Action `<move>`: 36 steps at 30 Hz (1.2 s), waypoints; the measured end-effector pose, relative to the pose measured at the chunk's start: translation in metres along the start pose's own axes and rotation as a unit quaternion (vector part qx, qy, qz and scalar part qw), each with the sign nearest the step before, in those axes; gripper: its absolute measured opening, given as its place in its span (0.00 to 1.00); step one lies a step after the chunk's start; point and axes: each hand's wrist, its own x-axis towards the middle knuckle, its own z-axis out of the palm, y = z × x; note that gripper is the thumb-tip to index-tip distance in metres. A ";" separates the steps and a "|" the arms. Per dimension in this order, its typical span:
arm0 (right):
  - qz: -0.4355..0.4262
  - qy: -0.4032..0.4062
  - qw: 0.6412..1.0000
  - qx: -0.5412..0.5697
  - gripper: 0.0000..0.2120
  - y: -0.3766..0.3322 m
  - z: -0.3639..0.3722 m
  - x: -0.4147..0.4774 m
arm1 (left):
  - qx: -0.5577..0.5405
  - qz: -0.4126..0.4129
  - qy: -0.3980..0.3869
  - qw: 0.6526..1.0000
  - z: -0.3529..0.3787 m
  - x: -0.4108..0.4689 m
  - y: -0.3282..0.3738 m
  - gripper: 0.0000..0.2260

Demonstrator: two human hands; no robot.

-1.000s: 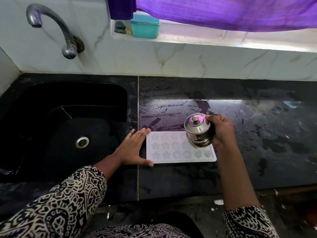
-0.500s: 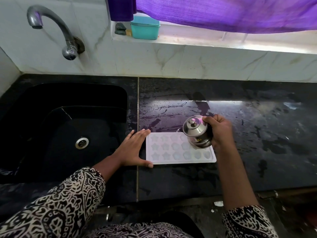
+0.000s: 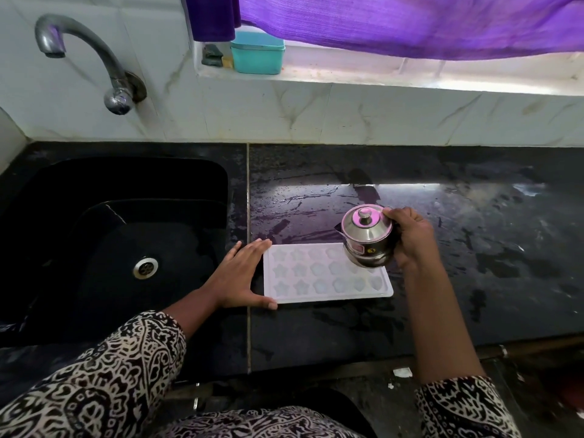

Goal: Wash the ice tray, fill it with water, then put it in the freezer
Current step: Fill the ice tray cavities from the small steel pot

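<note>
A flat, white plastic ice tray (image 3: 319,276) with star- and heart-shaped pockets lies on the wet black stone counter (image 3: 474,254), just right of the black sink basin (image 3: 94,235). The left hand (image 3: 241,275) rests flat and spread on the counter at the tray's left edge, fingers touching its rim and thumb along its near corner, gripping nothing. The right hand (image 3: 410,238) is wrapped around a small lidded stainless-steel pot (image 3: 366,237) with a knob on top, holding it tilted above the tray's far right corner. Whether water is leaving the pot cannot be told. Behind the tray, a curved metal tap (image 3: 104,67) juts from the tiled wall over the sink, and a teal plastic box (image 3: 257,53) sits on the window ledge beneath a purple curtain (image 3: 410,23).
</note>
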 end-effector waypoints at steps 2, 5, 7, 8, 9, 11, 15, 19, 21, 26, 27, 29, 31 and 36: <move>-0.011 0.005 1.000 -0.013 0.18 -0.001 -0.002 0.000 | 0.001 0.000 0.000 1.000 0.000 0.000 0.000 0.59; -0.026 0.014 0.999 -0.029 0.19 -0.001 -0.005 0.001 | 0.004 0.005 0.006 1.000 0.001 0.000 0.000 0.58; -0.035 0.019 0.998 -0.052 0.19 0.000 -0.007 0.002 | 0.006 0.006 0.009 1.000 0.001 0.000 0.000 0.58; -0.040 0.021 0.997 -0.062 0.19 0.000 -0.008 0.003 | 0.006 0.007 0.010 1.000 0.001 -0.001 0.000 0.58; -0.043 0.024 0.996 -0.071 0.19 0.000 -0.009 0.002 | 0.007 0.007 0.011 1.000 0.001 -0.001 0.001 0.58; -0.047 0.029 0.995 -0.085 0.19 0.001 -0.010 0.003 | 0.008 0.007 0.010 1.000 0.001 -0.001 0.001 0.57; -0.055 0.035 0.992 -0.104 0.18 0.002 -0.011 0.004 | 0.001 0.007 0.014 1.000 0.001 0.000 0.001 0.56; -0.058 0.037 0.990 -0.120 0.18 0.003 -0.011 0.004 | 0.006 0.007 0.014 1.000 0.002 0.000 0.001 0.56; -0.061 0.038 0.990 -0.124 0.18 0.004 -0.010 0.003 | 0.009 0.008 0.014 1.000 0.003 -0.001 0.001 0.56; -0.058 0.038 0.989 -0.128 0.17 0.004 -0.010 0.003 | 0.016 0.007 0.014 1.000 0.004 0.000 0.001 0.56; -0.056 0.037 0.990 -0.127 0.17 0.003 -0.009 0.003 | 0.016 0.006 0.014 1.000 0.004 0.000 0.001 0.56; -0.057 0.036 0.990 -0.127 0.17 0.003 -0.008 0.003 | 0.014 0.006 0.015 1.000 0.004 0.000 0.001 0.56; -0.057 0.038 0.990 -0.124 0.17 0.003 -0.008 0.004 | 0.012 0.005 0.014 1.000 0.004 0.000 0.001 0.56; -0.059 0.037 0.989 -0.128 0.17 0.003 -0.008 0.004 | 0.011 0.005 0.014 1.000 0.004 0.000 0.001 0.56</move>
